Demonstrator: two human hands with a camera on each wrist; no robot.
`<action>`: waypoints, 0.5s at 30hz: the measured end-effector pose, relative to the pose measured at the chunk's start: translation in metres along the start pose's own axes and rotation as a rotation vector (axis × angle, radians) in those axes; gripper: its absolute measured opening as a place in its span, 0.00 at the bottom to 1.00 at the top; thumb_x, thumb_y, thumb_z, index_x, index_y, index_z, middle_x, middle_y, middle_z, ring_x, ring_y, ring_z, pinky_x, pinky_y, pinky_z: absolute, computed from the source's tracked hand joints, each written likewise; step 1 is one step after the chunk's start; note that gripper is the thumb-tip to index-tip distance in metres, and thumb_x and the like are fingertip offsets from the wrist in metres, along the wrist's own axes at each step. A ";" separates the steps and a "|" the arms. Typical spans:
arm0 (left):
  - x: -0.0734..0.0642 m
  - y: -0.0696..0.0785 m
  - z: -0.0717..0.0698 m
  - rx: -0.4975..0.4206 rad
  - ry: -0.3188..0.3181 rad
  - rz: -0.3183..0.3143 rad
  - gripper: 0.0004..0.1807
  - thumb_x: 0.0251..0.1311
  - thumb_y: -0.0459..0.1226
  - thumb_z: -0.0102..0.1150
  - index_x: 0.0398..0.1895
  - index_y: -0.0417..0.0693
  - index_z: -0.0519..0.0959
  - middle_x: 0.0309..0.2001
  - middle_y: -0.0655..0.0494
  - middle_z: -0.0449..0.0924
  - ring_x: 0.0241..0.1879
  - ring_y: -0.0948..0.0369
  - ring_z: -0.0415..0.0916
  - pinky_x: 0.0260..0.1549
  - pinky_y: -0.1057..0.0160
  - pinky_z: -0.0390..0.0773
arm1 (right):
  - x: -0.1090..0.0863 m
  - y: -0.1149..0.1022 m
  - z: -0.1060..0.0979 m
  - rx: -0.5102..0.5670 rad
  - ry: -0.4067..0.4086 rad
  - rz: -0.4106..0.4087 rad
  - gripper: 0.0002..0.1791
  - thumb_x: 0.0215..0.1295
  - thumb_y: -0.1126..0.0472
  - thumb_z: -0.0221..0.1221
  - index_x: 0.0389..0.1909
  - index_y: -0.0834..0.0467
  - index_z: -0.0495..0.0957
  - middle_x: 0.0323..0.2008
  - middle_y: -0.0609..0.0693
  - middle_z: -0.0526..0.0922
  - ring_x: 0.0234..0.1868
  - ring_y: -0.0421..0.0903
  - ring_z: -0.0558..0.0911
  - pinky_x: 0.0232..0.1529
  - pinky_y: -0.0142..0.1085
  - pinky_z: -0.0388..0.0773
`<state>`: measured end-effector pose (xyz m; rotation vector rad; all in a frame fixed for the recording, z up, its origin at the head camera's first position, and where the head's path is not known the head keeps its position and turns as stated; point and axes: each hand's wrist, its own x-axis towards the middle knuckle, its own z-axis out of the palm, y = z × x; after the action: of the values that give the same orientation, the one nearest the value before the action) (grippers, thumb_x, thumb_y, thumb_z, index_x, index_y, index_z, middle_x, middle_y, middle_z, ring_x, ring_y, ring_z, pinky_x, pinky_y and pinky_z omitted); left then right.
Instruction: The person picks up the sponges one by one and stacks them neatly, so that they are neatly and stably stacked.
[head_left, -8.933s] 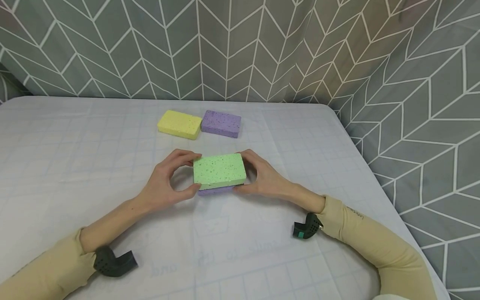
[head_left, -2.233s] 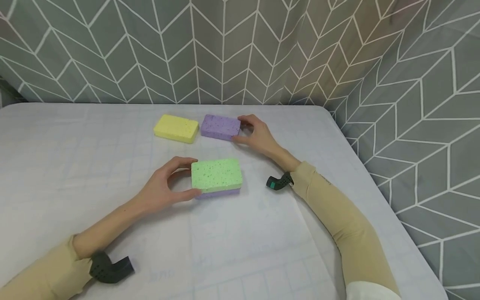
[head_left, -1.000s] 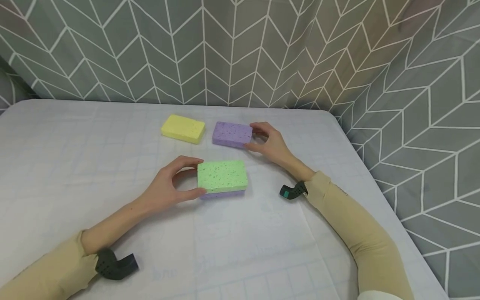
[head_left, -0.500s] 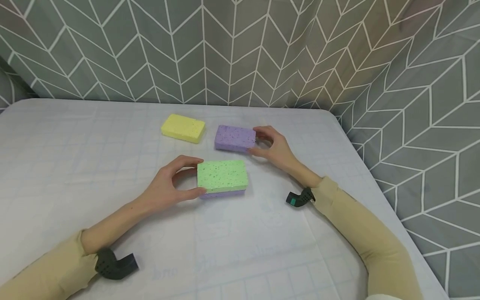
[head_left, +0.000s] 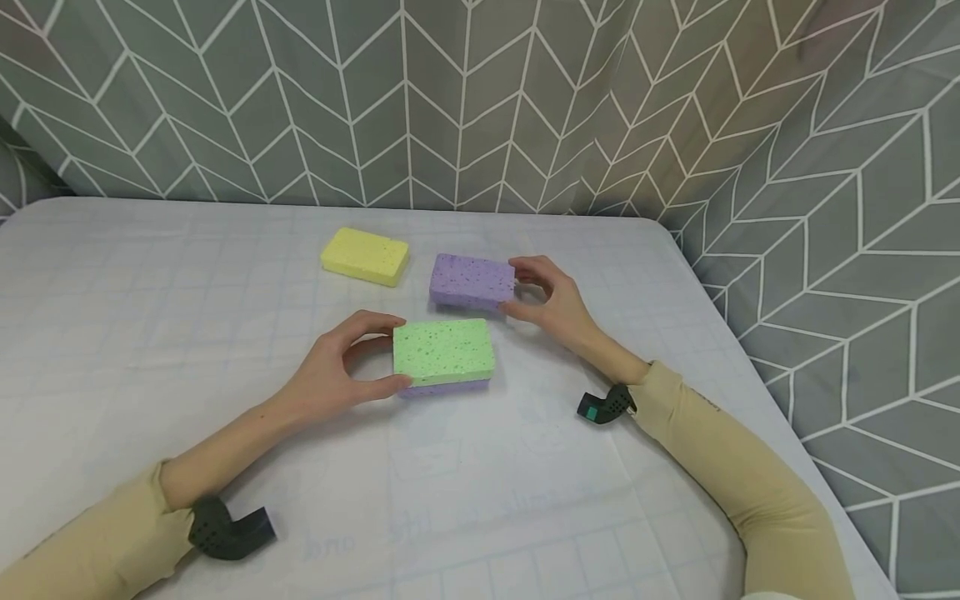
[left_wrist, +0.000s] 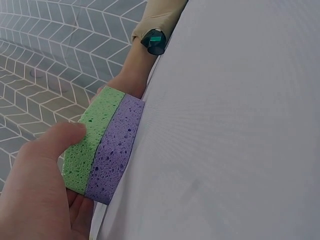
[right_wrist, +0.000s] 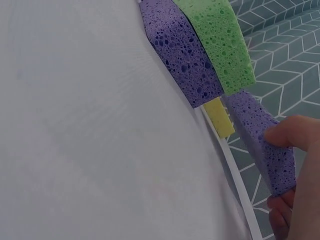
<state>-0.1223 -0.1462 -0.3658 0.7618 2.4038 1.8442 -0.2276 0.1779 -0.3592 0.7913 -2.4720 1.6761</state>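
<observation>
In the head view a green sponge lies flat on top of a purple sponge, their edges nearly lined up. My left hand grips the left end of this stack, the thumb pressed on the green sponge's side. Behind the stack and slightly right, my right hand pinches a second purple sponge by its right end, thumb in front and fingers behind. A shadow shows beneath that sponge, and the right wrist view has it raised off the white surface.
A yellow sponge lies by itself toward the back, left of the held purple one. The white-covered table reaches to a grey patterned curtain behind and on the right. Each wrist wears a black camera.
My right hand left the stack and took hold of the rear purple sponge. It has drawn that sponge rightward and nearer, away from the yellow one. The left hand stays at the stack.
</observation>
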 end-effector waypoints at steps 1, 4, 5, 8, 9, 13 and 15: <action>0.000 0.000 0.000 -0.001 0.001 0.000 0.36 0.48 0.31 0.78 0.63 0.49 0.73 0.58 0.57 0.74 0.58 0.60 0.77 0.63 0.63 0.75 | 0.000 0.000 0.000 0.013 0.004 -0.007 0.35 0.53 0.73 0.71 0.64 0.66 0.72 0.59 0.60 0.74 0.60 0.53 0.75 0.69 0.46 0.71; 0.000 0.000 0.000 -0.003 0.000 0.002 0.36 0.48 0.31 0.77 0.62 0.48 0.73 0.58 0.57 0.75 0.58 0.61 0.76 0.64 0.63 0.75 | 0.000 0.000 0.001 0.041 0.018 -0.027 0.36 0.52 0.75 0.70 0.64 0.68 0.71 0.59 0.62 0.74 0.59 0.53 0.75 0.70 0.50 0.69; 0.000 0.000 0.000 -0.002 0.001 0.003 0.36 0.48 0.31 0.77 0.62 0.48 0.73 0.58 0.57 0.75 0.58 0.61 0.76 0.64 0.63 0.75 | 0.000 0.001 0.001 0.045 0.021 -0.031 0.36 0.51 0.76 0.69 0.64 0.68 0.71 0.59 0.63 0.73 0.59 0.52 0.75 0.70 0.50 0.69; 0.000 0.000 0.001 0.002 0.004 0.006 0.36 0.48 0.31 0.78 0.62 0.48 0.74 0.58 0.57 0.75 0.58 0.62 0.76 0.64 0.63 0.75 | -0.002 -0.001 0.002 0.056 0.025 -0.052 0.36 0.50 0.76 0.69 0.64 0.68 0.71 0.59 0.62 0.74 0.59 0.50 0.75 0.71 0.50 0.68; 0.000 0.000 0.001 0.002 0.005 0.006 0.36 0.48 0.31 0.78 0.62 0.48 0.74 0.58 0.57 0.75 0.58 0.62 0.76 0.63 0.63 0.75 | -0.002 -0.002 0.002 0.058 0.025 -0.058 0.36 0.50 0.76 0.69 0.64 0.68 0.71 0.59 0.61 0.74 0.59 0.49 0.75 0.71 0.49 0.68; 0.000 0.000 0.001 0.005 0.007 0.004 0.36 0.48 0.31 0.78 0.62 0.48 0.74 0.58 0.57 0.75 0.58 0.63 0.75 0.64 0.63 0.75 | -0.004 -0.003 0.003 0.061 0.024 -0.081 0.35 0.51 0.75 0.70 0.63 0.67 0.72 0.57 0.59 0.75 0.58 0.46 0.75 0.70 0.46 0.70; 0.000 0.001 0.001 0.007 0.006 0.000 0.36 0.48 0.31 0.78 0.62 0.48 0.74 0.58 0.57 0.75 0.58 0.64 0.75 0.64 0.63 0.75 | -0.004 -0.004 0.004 0.067 0.026 -0.093 0.34 0.51 0.74 0.70 0.62 0.67 0.73 0.57 0.59 0.75 0.58 0.46 0.75 0.69 0.46 0.70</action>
<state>-0.1218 -0.1455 -0.3653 0.7583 2.4147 1.8419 -0.2211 0.1752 -0.3590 0.8704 -2.3348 1.7335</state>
